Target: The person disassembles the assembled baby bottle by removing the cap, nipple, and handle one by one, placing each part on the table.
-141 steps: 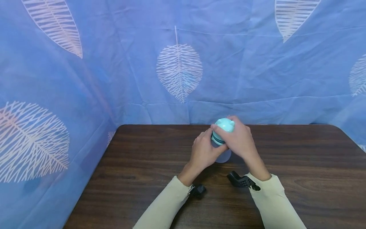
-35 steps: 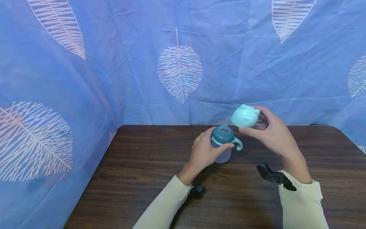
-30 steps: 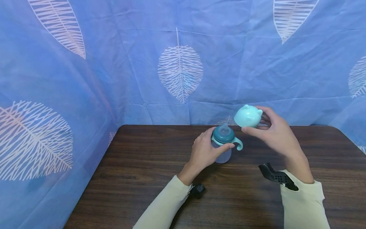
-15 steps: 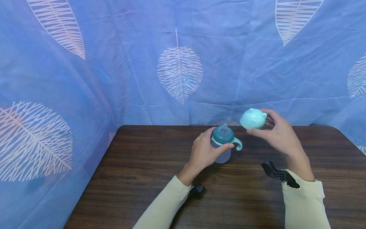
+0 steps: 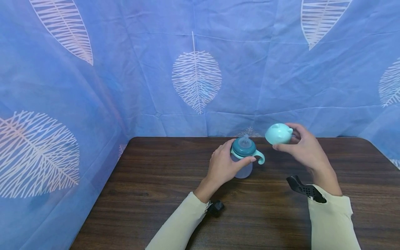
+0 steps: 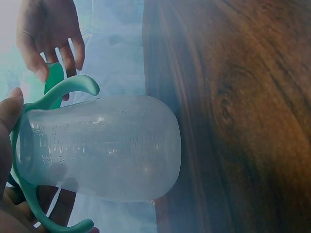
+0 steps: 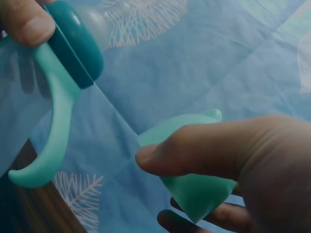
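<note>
A baby bottle with a clear, marked body stands upright on the table in the head view. It has a teal collar, a clear nipple on top and mint side handles. My left hand grips it just below the collar, thumb toward the front. To its right, my right hand holds a mint domed bottle cap with small ears, thumb on the near side and fingers behind. The cap hangs apart from the bottle, above the table's far edge in the head view.
The dark wood table ends in a far edge just behind the bottle. A blue cloth with white leaf prints hangs behind and to the left. Black wrist cameras sit on both sleeves.
Earlier both hands were on the capped bottle. The right hand has lifted the cap off and carried it right, then slightly lower. The left hand has kept its grip on the bottle.
</note>
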`<state>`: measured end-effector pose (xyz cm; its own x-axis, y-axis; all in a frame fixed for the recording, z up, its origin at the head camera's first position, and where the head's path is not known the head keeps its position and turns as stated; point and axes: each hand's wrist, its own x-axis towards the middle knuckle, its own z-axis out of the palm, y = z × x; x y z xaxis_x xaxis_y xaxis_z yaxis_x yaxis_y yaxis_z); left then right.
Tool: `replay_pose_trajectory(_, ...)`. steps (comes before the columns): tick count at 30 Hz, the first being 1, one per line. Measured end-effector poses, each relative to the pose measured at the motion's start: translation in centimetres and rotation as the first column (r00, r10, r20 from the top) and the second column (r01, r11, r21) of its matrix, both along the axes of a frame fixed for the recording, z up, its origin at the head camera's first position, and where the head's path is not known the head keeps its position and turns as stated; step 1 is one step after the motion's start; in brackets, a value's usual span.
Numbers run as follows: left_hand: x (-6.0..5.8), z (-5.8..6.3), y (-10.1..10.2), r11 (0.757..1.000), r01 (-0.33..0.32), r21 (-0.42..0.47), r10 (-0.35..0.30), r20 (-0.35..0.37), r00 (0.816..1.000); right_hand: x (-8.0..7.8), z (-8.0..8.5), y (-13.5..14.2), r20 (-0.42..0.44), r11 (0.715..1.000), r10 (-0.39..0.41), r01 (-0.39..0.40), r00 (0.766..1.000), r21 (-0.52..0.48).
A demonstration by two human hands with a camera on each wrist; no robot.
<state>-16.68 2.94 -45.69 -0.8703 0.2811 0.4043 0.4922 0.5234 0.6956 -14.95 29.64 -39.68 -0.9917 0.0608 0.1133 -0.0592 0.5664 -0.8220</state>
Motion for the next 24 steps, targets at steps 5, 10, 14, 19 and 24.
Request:
replay_pose_trajectory(5, 0.0, 0.0, 0.0, 1.000, -0.004, -0.005, 0.004, 0.002, 1.000, -0.3, -0.6, 0.3, 0.031, 0.999, -0.003, 0.004, 1.000, -0.036)
replay_pose_trajectory(10, 0.0, -0.1, -0.1, 1.000, -0.001, -0.004, 0.001, 0.007, 1.000, -0.4, -1.3, 0.5, 0.051, 0.999, -0.028, 0.030, 0.998, -0.027)
replay_pose_trajectory(14, 0.0, -0.2, 0.0, 1.000, -0.001, -0.001, 0.001, 0.008, 1.000, -0.6, -1.9, 0.7, 0.066, 0.999, -0.042, 0.043, 0.997, -0.006)
replay_pose_trajectory(19, -0.1, -0.3, 0.0, 1.000, -0.003, 0.000, 0.003, 0.009, 1.000, -0.9, -2.8, 1.3, 0.083, 0.998, -0.041, 0.037, 0.996, 0.048)
replay_pose_trajectory(24, -0.1, -0.3, -0.1, 1.000, -0.004, -0.004, 0.004, 0.001, 1.000, -1.2, -3.6, 1.6, 0.089, 0.995, -0.046, 0.037, 0.995, 0.097)
